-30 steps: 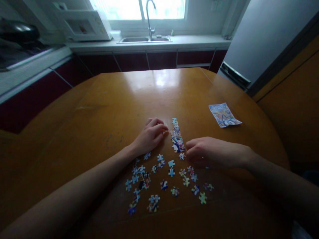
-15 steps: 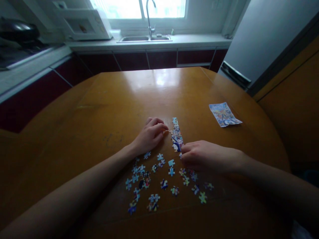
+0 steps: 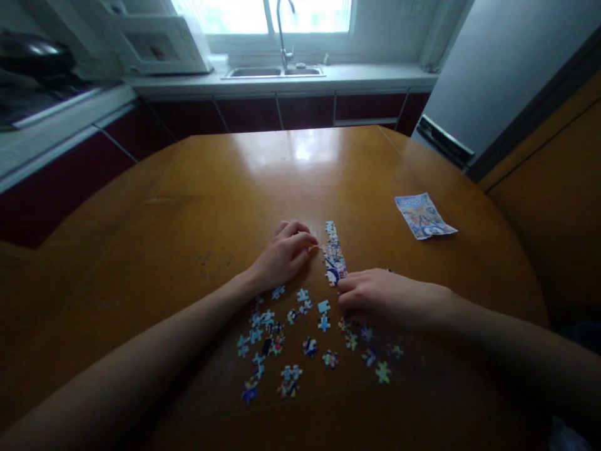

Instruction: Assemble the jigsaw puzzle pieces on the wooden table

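Note:
A narrow joined strip of jigsaw puzzle [image 3: 333,252] lies on the wooden table, its picture in white, blue and mixed colours. Left of it rests my left hand [image 3: 287,254], fingers curled and closed, a small pale puzzle piece [image 3: 315,247] showing at the tips beside the strip. My right hand [image 3: 375,294] is closed at the strip's lower right end, fingertips pressed down on a puzzle piece mostly hidden under them. Several loose puzzle pieces [image 3: 323,322] are scattered below both hands, and a light green puzzle piece [image 3: 382,372] lies at the lower right.
A creased printed picture sheet [image 3: 425,216] lies to the right on the table [image 3: 235,194]. Beyond the table's far edge are a counter with a sink [image 3: 256,72], a faucet [image 3: 283,44] and a white microwave [image 3: 157,47]. A refrigerator [image 3: 498,69] stands at the right.
My right hand has shifted slightly down and left at the strip's lower end, covering a piece that showed below its fingertips. My left hand stays in place.

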A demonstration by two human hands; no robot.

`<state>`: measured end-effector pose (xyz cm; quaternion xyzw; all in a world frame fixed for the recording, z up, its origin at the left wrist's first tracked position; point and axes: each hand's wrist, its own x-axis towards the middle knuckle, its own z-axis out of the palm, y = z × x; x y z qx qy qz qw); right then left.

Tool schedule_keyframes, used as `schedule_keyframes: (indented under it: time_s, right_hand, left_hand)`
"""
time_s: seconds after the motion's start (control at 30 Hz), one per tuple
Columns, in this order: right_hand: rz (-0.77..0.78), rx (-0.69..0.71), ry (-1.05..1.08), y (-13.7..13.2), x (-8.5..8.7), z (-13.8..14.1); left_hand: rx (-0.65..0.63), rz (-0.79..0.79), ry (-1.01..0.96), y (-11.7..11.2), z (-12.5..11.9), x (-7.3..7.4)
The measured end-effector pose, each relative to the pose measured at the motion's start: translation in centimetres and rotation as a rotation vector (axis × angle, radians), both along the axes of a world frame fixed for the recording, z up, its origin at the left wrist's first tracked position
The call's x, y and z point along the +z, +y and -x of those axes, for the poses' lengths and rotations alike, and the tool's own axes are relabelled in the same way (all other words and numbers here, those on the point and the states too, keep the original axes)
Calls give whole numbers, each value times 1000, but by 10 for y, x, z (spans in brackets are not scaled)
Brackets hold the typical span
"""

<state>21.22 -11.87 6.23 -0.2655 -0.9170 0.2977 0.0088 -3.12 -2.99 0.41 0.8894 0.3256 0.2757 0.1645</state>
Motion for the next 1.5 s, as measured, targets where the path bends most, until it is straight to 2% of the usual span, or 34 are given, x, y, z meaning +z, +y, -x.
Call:
schedule_keyframes:
  time_s: [0.4, 0.6, 0.8, 0.9, 1.07, 1.13, 1.5]
  right_hand:
    - [-75, -17, -15, -2, -1, 3]
    - [-40, -65, 29, 2, 3, -3]
    - [-18, -52, 38, 2, 7, -4]
    - [-66, -114, 50, 8, 12, -13]
    - [-199, -393, 32, 26, 23, -38]
    - [-221, -456, 3, 30, 26, -45]
    - [-233, -474, -26, 34, 18, -45]
  left_hand:
    - [7, 18, 2, -2, -2, 4]
    - [3, 9, 11, -1, -1, 4]
    - [4, -5, 13, 0, -1, 4]
    - [3, -6, 23, 1, 0, 4]
    - [-2, -6, 31, 3, 1, 3]
    - [-7, -6, 26, 3, 1, 3]
    - [4, -6, 24, 4, 1, 2]
